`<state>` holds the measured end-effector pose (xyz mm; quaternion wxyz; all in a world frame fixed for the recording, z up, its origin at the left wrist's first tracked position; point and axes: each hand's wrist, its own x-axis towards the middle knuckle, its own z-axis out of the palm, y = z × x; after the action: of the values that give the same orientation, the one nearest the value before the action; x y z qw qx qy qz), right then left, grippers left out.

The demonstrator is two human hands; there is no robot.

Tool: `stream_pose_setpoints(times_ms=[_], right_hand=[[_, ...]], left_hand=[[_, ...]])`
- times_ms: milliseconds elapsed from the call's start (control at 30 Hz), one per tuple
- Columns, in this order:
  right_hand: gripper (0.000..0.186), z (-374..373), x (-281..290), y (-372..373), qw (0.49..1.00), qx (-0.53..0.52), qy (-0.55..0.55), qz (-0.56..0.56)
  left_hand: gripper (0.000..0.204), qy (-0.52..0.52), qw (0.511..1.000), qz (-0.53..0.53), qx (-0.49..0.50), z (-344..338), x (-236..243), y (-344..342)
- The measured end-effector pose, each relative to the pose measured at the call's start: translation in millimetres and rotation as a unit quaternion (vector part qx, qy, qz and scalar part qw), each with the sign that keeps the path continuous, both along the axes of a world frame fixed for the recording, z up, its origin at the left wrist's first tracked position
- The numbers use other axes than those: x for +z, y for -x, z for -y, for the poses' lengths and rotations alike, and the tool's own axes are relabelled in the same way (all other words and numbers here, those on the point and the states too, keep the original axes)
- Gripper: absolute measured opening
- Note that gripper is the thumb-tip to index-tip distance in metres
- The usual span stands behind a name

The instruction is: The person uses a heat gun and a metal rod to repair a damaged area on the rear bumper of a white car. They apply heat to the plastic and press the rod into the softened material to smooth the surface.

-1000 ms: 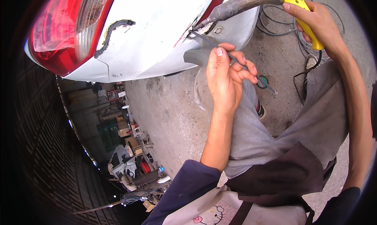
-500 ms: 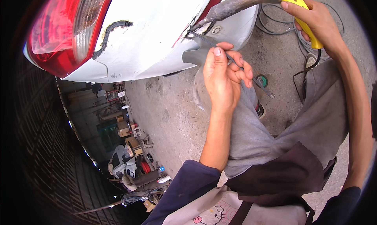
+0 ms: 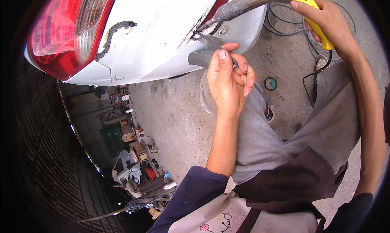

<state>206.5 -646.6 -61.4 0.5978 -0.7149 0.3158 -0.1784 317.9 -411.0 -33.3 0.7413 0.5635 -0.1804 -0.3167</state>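
My left hand [image 3: 227, 80] pinches a thin grey plastic welding rod [image 3: 208, 38] between thumb and fingers. The rod's far tip meets a crack at the edge of the white car bumper [image 3: 154, 50]. In my right hand [image 3: 332, 23] is the yellow handle of a hot air welding gun [image 3: 245, 4]. Its scorched metal barrel slants down to the left, and the narrow nozzle end sits right by the rod's tip. A dark, rough weld bead [image 3: 109, 38] curves across the bumper beside the red and clear tail light [image 3: 71, 29].
A roll of tape [image 3: 270, 83] with a green centre lies on the concrete floor near my leg. Grey hose or cable [image 3: 280, 27] is coiled beyond the bumper. Boxes [image 3: 140, 151] and assorted parts line the left side, beside a dark ribbed wall [image 3: 44, 151].
My left hand has shifted slightly left, and the rod's loose lower end has swung toward my leg, uncovering the tape roll. The right hand and hot air gun stay in place.
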Motion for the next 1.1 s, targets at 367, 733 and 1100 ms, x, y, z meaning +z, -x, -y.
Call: stream_pose_setpoints(times_ms=[367,733,1100], right_hand=[[0.05,1.1,-0.8,0.4,1.0,0.006,0.001,0.004],[0.049,0.7,0.1,0.2,1.0,0.007,-0.006,0.001],[0.051,1.4,-2.4,-0.4,1.0,0.013,-0.002,-0.012]], left_hand=[[0.035,-0.014,1.0,0.02,0.013,-0.2,-3.9,-2.4],[0.034,-0.019,0.999,0.039,0.014,-1.4,-4.9,-3.2],[0.034,-0.01,0.999,0.046,0.013,-1.6,-7.3,-4.4]])
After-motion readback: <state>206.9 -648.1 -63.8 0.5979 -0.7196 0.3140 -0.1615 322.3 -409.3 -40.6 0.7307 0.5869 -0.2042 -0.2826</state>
